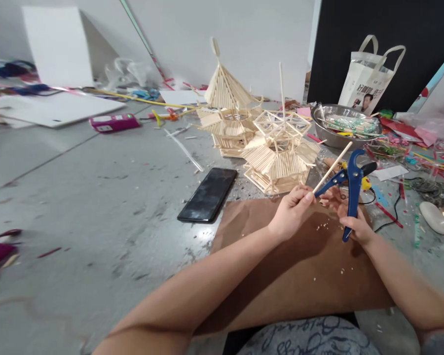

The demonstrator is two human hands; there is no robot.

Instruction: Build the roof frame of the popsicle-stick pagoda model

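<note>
My left hand (294, 209) pinches a thin wooden stick (332, 167) near its lower end, and the stick slants up to the right. Wrapped round the handle of a blue cutter (354, 187) with a hooked head is my right hand (355, 222). The cutter's two arms are spread apart, one reaching toward my left fingers. Just beyond my hands stands a many-sided stick model (281, 162) with an upright stick at its top. Behind it is a second stick model (231, 118) with a pointed roof. Brown paper (281, 276) with small pale chips lies under my hands.
A black phone (207, 195) lies left of the paper. Farther back are a purple packet (115, 123) and white boards (59, 109). A metal bowl (325, 135) holding sticks, a tote bag (368, 81) and scattered cables and scraps crowd the right.
</note>
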